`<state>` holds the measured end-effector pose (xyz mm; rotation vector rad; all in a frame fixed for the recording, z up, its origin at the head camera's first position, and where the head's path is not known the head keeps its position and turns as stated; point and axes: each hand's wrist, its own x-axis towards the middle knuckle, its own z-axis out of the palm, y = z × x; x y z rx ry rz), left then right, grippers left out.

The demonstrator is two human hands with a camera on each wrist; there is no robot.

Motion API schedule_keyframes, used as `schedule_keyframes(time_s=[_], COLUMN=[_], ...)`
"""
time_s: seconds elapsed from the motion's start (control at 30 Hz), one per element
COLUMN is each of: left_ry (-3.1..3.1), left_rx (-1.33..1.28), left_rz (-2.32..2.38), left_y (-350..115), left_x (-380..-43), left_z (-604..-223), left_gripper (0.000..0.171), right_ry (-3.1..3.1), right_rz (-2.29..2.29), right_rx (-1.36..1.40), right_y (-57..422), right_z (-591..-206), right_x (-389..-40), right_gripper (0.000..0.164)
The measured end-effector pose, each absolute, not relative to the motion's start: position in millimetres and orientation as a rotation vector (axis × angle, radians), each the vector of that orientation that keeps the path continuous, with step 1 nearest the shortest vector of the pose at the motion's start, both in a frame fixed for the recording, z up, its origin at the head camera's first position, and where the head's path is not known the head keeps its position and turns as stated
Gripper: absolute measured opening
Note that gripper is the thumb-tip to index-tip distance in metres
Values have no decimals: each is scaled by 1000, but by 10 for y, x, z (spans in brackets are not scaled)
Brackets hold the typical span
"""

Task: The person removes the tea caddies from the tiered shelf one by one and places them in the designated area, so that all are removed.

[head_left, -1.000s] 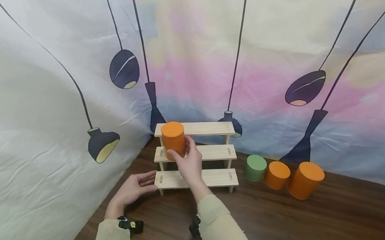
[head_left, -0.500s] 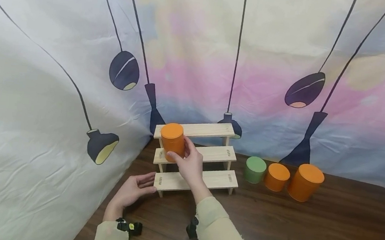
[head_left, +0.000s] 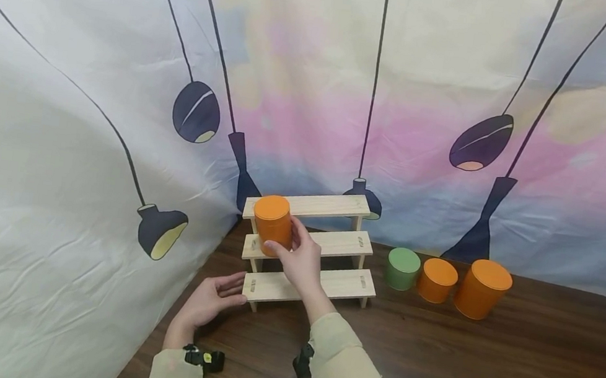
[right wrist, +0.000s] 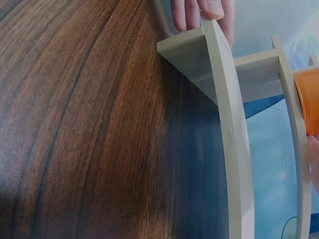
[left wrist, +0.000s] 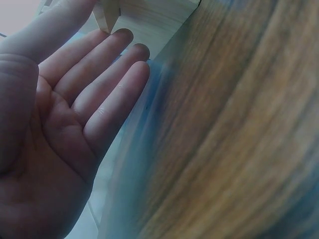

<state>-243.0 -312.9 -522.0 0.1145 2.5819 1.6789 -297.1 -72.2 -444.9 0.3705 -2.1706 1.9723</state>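
In the head view my right hand (head_left: 301,262) grips a tall orange canister (head_left: 272,224) from its right side, thumb in front. The canister stands upright on the left end of the middle step of a three-step wooden display riser (head_left: 337,283). At the right edge of the right wrist view, the orange canister (right wrist: 308,102) shows with its base at the middle board. My left hand (head_left: 207,300) touches the left end of the bottom step with fingers extended. The left wrist view shows those fingers (left wrist: 117,94) straight, tips by the riser's wood (left wrist: 154,25).
Right of the riser, a short green canister (head_left: 402,269), a short orange canister (head_left: 436,280) and a taller orange canister (head_left: 482,289) stand in a row on the dark wooden table (head_left: 456,368). A printed cloth (head_left: 314,90) hangs behind and along the left.
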Motion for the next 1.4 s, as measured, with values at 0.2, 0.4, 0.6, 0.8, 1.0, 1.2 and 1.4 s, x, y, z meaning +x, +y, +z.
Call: schedule_keyframes(time_s=[0.2,0.4,0.6,0.8,1.0,1.2,1.4], left_ry=[2594,2590,2589,2572,2570,2570,2586], left_rx=[115,110,112,131,141,148,165], left_rz=[1653,1650,1646,1671,1670,1686,1682], left_y=[-3127,-3133,-3145,-3141,-3143,-3139,-3119], left_x=[-2424,-2435,-2453,-2470,-2446,-2427,-2428], left_z=[-5232,-5227,-5218,-5220,-5228,-5204,-5204], left_gripper=[72,73,72,73,72,72,72], right_ry=[-2170,-2167,-2188,-2187,-2190,-2208,-2202], right_rz=[1962,1970,2001,2026,2039,2079,2062], right_rx=[383,407,483,581,623,702,697], right_y=[-705,-674,-580,-439,-300,-60,408], right_z=[-4468,-4464,-4405,-4415,-4498,-4528,-4599], right_x=[-2948,-2929,-2868,-2805,-2715,-2622,-2602], right_gripper=[81,81,79,76,77,77,78])
